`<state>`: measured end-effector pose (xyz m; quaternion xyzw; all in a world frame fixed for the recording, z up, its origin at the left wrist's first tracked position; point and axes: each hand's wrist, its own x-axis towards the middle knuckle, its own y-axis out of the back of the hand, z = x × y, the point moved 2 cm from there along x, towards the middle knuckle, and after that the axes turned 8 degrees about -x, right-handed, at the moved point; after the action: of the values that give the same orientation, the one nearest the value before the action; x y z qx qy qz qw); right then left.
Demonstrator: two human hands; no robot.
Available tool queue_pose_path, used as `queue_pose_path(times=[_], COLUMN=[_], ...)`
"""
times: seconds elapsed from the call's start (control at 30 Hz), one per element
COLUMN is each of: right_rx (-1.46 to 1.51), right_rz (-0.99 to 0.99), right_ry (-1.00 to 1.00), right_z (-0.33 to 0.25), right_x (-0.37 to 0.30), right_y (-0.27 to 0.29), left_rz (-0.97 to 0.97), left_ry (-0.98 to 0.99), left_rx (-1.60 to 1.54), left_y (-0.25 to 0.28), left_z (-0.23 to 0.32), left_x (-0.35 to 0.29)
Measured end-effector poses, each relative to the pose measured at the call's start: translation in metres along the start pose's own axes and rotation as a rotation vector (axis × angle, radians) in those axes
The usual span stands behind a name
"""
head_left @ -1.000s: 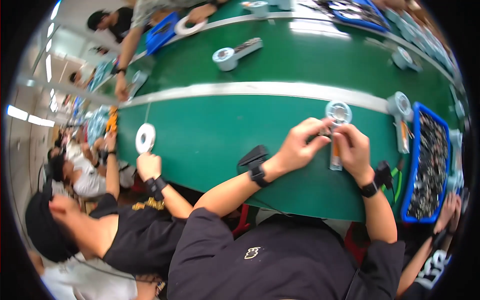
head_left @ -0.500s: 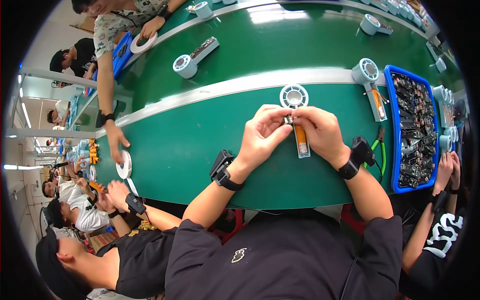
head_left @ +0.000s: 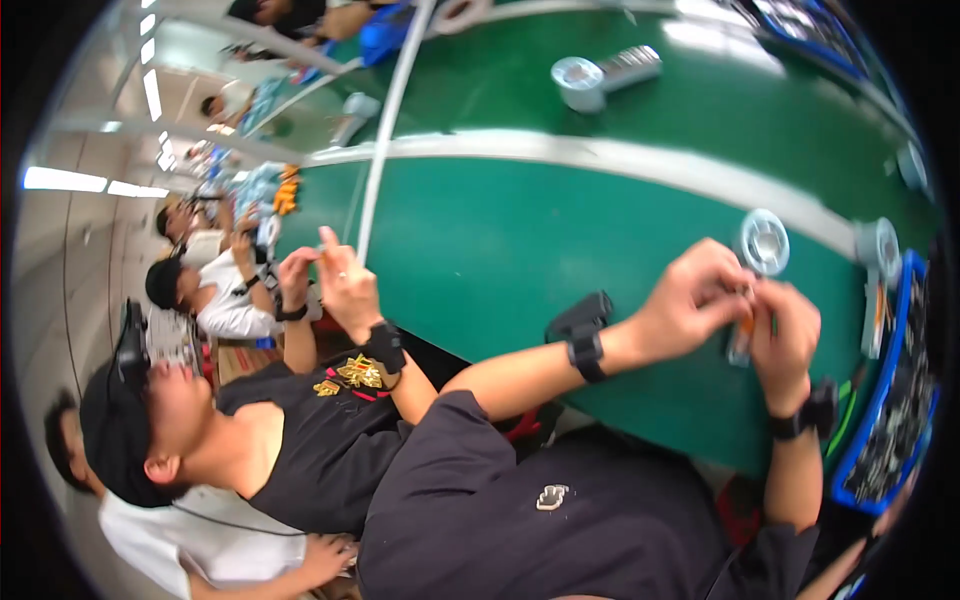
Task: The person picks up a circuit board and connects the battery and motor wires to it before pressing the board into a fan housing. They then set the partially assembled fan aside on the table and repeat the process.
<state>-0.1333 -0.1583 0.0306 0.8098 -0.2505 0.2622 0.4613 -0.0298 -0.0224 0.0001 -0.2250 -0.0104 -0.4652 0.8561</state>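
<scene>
Over the green table, both my hands meet at the handle of a handheld fan with a round, light-blue head. Its open handle shows a bit of orange below my fingers, and the clear lower end sticks out toward me. My left hand is closed, thumb and fingers pinching a small metallic part. From the other side my right hand closes its fingertips on the same part. Blur and fingers hide the part's exact shape and whether it touches the handle.
On the right are another fan, green-handled pliers and a blue tray of dark electronic parts. Beyond a pale rail lies a fan. At left sits a co-worker with raised hands; a white pole rises behind them.
My view has swung left, so my hands, the fan and the tray appear farther right. The co-worker's hands at left are raised. My hands keep their pinch at the fan's handle.
</scene>
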Motion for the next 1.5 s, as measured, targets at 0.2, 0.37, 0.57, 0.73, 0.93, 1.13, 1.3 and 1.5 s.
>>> queue_pose_path(times=[0.2,0.37,0.57,0.73,0.93,1.13,1.3,1.5], right_rx=[-0.072,0.057,0.285,0.421,0.473,0.743,0.805,0.388], right_rz=[-0.051,-0.142,-0.147,-0.172,-0.366,-0.218,-0.141,-0.074], right_ry=[0.024,-0.085,-0.317,-0.428,-0.506,-0.574,-0.646,-0.421], right_z=[0.008,0.026,0.032,0.039,0.029,0.023,0.022,0.010], right_x=[-0.011,-0.015,-0.028,-0.020,-0.010,-0.013,-0.018,-0.026], right_y=[-0.005,-0.012,-0.019,-0.019,-0.007,0.002,-0.002,-0.010], left_rz=[-0.076,-0.204,-0.193,-0.214,-0.225,-0.198,-0.115,-0.142], left_ry=[0.021,0.120,0.213,0.201,0.035,-0.080,-0.231,-0.239], left_rx=[0.118,0.190,0.087,0.042,0.327,0.534,0.572,0.556], left_y=[0.010,0.020,0.015,0.017,0.017,0.027,0.021,0.018], left_z=[0.005,0.012,0.003,0.000,0.012,0.015,0.014,0.011], left_x=[-0.001,0.000,-0.005,0.003,-0.007,-0.010,-0.016,-0.023])
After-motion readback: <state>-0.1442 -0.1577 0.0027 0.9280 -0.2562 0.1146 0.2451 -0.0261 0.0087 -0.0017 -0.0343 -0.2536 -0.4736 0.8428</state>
